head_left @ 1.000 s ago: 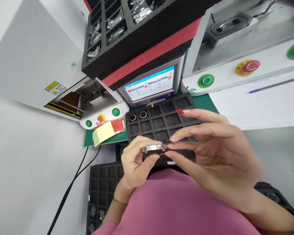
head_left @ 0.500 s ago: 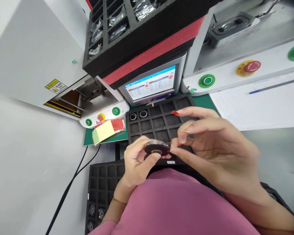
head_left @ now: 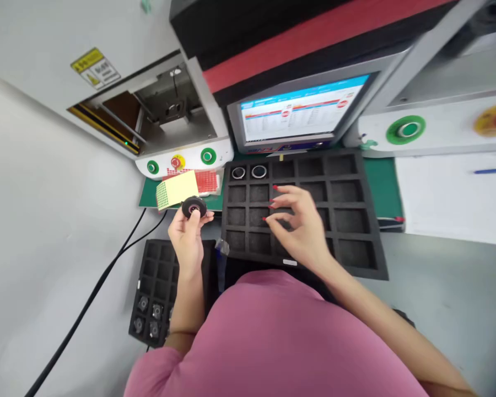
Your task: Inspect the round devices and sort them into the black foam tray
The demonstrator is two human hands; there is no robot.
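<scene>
Just left of the black foam tray (head_left: 372, 266), the round black part (head_left: 194, 208) is pinched in the fingertips of the left hand (head_left: 187, 238), its face turned toward the camera. The right hand (head_left: 301, 230) hovers over the tray's middle cells, fingers loosely spread and holding nothing. This looks like a one-handed carrying step, and setting the part down would likely call for a steady pinch and turning it flat.

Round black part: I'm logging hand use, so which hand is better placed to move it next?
Left, probably: the left hand pinches the round black part; the right hand hovers open and empty over the foam tray.
</scene>
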